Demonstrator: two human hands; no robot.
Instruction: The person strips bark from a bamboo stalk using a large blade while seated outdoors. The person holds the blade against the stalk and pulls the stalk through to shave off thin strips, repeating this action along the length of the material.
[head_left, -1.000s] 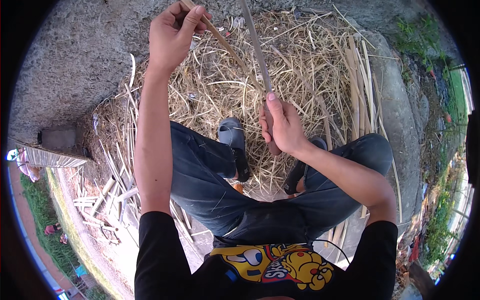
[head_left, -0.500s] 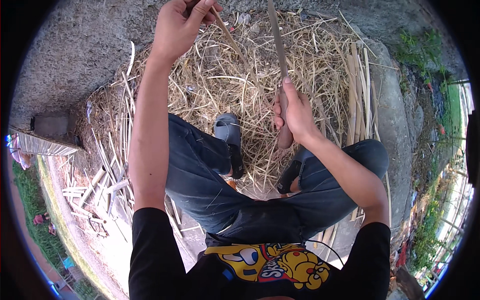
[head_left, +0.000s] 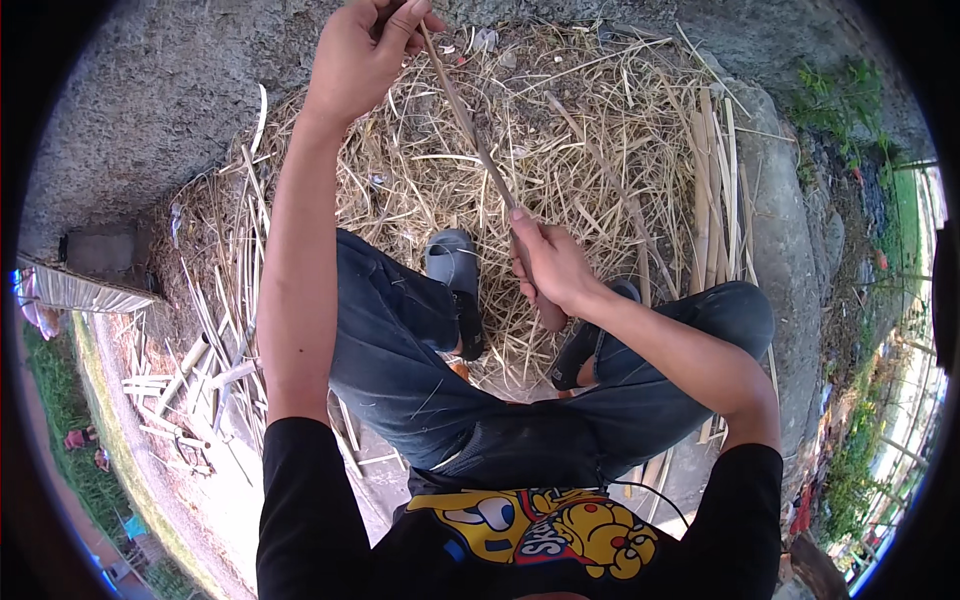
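My left hand (head_left: 362,62) is at the top of the head view, its fingers pinched round the end of a thin bamboo strip (head_left: 434,55). My right hand (head_left: 553,266) is wrapped round the wooden handle of a long knife (head_left: 493,168), above the ground between my legs. The blade slants up and left toward my left hand. It lies along the strip, and where one ends and the other begins is hard to make out. The strip's far part is hidden.
Pale shavings (head_left: 500,130) cover the ground around my sandal (head_left: 452,258). Long split bamboo slats (head_left: 705,190) lie at the right beside a stone edge (head_left: 785,240). More cut bamboo pieces (head_left: 190,380) are piled at the left. A rough wall (head_left: 150,110) rises at the far left.
My right hand has moved left and toward me. The knife has swung from nearly upright to a slant, onto the strip. My left hand has barely moved.
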